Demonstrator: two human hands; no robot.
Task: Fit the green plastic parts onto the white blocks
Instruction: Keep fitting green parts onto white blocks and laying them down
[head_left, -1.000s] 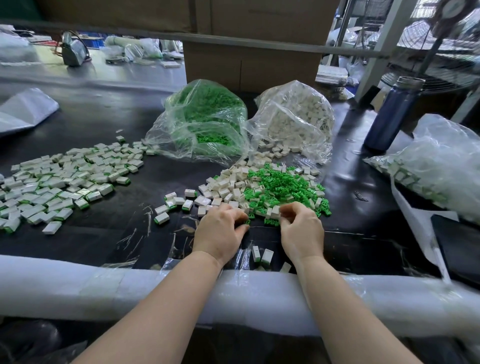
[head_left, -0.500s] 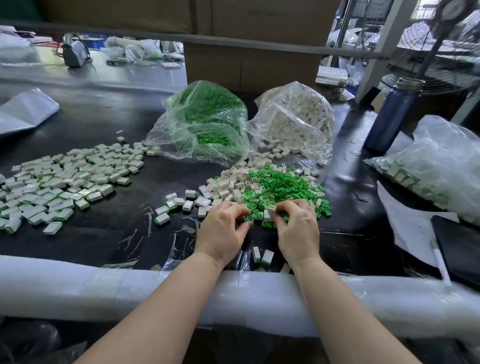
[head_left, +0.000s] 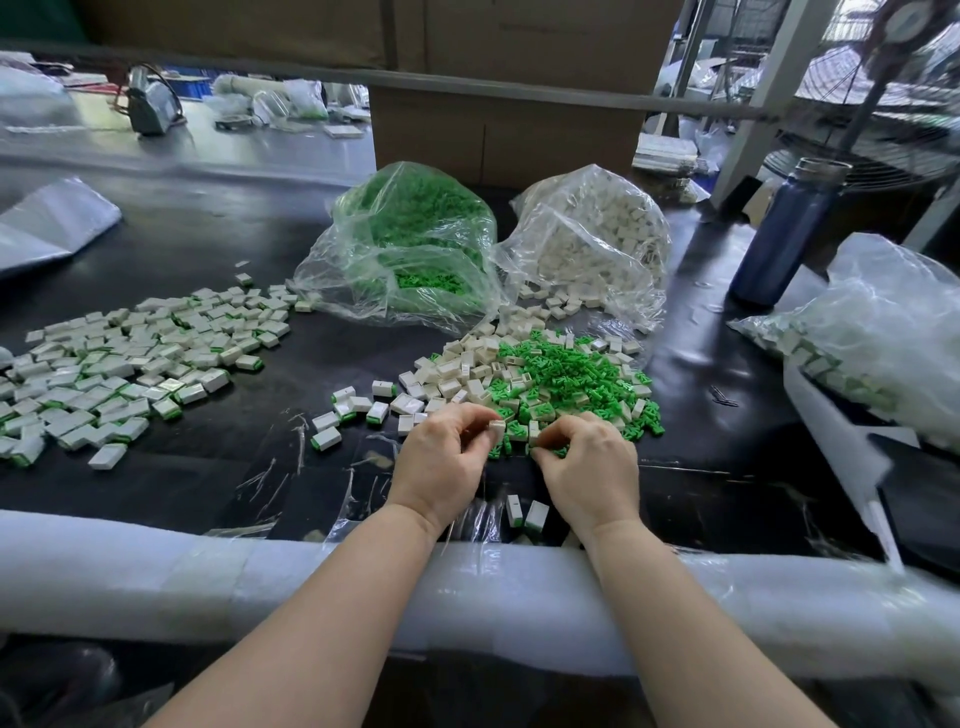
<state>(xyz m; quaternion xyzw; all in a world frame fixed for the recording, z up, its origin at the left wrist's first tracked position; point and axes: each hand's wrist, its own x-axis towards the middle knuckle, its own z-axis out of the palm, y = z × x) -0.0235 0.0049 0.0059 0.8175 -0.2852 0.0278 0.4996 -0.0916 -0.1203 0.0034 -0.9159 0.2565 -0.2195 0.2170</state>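
My left hand (head_left: 441, 460) pinches 1 white block (head_left: 497, 428) between thumb and fingertips at the near edge of the mixed heap. My right hand (head_left: 589, 467) is curled too, its fingertips closed on another white block (head_left: 533, 433) held upright just beside the first; whether a green part is under those fingers I cannot tell. Both hands work low over the black surface (head_left: 208, 478), wrists near the white foam-padded edge (head_left: 156, 566).

The loose green plastic parts (head_left: 566, 376) lie piled just beyond my fingers, mingled with bare white blocks (head_left: 457, 371) on the pile's left side. Behind it stand 2 clear bags: the bag of green parts (head_left: 410, 244) on the left and the bag of white blocks (head_left: 597, 239) on the right, touching each other. Far to my left spreads a wide scatter of finished blocks (head_left: 130, 358) showing green ends. 2 finished pieces (head_left: 524, 512) lie between my wrists.

A blue bottle (head_left: 784, 234) stands at the right, with another plastic bag (head_left: 883, 332) nearer the edge.
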